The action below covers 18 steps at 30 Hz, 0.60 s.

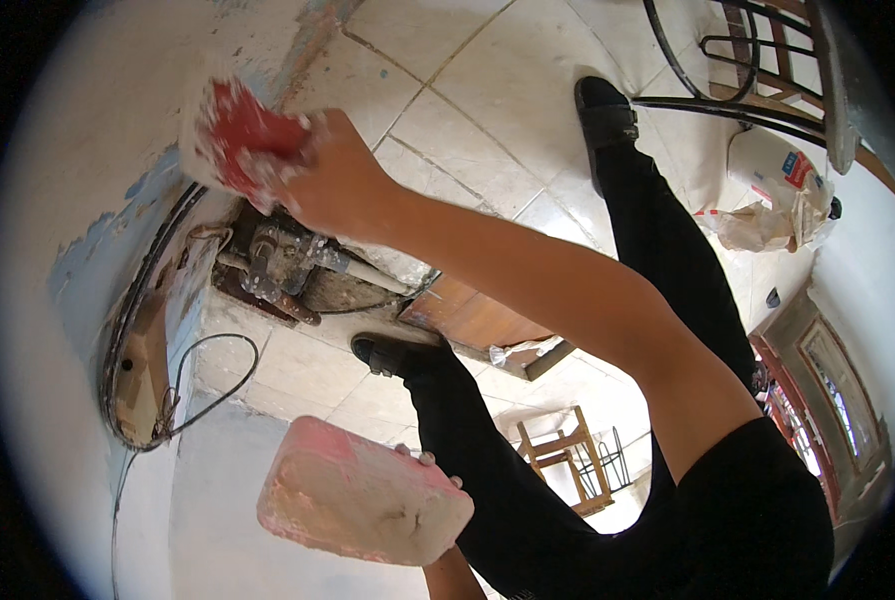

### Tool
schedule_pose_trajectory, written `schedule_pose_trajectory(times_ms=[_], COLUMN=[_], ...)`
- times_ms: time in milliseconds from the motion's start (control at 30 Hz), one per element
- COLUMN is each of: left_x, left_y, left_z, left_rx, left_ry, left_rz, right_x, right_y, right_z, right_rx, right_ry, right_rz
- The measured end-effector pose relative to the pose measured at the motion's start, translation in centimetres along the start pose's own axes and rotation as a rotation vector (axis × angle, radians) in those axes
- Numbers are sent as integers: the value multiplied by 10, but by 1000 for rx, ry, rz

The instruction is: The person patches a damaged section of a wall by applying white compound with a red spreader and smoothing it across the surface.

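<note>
Head view: red tool [255,135], motion-blurred, above the pipe recess [342,292]; exact kind and wall contact unclear (white smears mask its edges). Right hand [339,185] closed round it, fingers indistinct, arm reaching out nearly straight. Pink tub [367,492] below the recess; beige face could be contents or coated base. Left hand [428,458] clasps its edge, mostly hidden behind; fingertips show, forearm cut off.

Wooden furniture [559,444] stands on the pale tiled floor [467,160].
</note>
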State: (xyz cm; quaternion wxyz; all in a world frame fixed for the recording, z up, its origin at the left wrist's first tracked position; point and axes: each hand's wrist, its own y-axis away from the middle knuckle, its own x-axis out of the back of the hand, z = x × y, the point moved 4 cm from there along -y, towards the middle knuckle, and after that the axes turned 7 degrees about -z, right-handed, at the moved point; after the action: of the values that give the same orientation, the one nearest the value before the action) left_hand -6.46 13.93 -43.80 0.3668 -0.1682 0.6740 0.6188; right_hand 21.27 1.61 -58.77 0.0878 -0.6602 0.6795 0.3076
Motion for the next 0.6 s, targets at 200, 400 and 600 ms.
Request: schedule_pose_trajectory(times_ms=[200, 400, 600], left_x=[-22, -20, -18], left_y=[-27, -56, -70], left_z=[-11, -8, -16], left_rx=[-161, -194, -211], left_ry=[250, 48, 11], left_rz=[23, -94, -130], right_x=[17, 5, -53], right_y=[88, 136, 150], right_z=[-88, -235, -261], right_rx=[-92, -114, 45], right_ry=[407, 782, 1290], right_rz=[1, -192, -744])
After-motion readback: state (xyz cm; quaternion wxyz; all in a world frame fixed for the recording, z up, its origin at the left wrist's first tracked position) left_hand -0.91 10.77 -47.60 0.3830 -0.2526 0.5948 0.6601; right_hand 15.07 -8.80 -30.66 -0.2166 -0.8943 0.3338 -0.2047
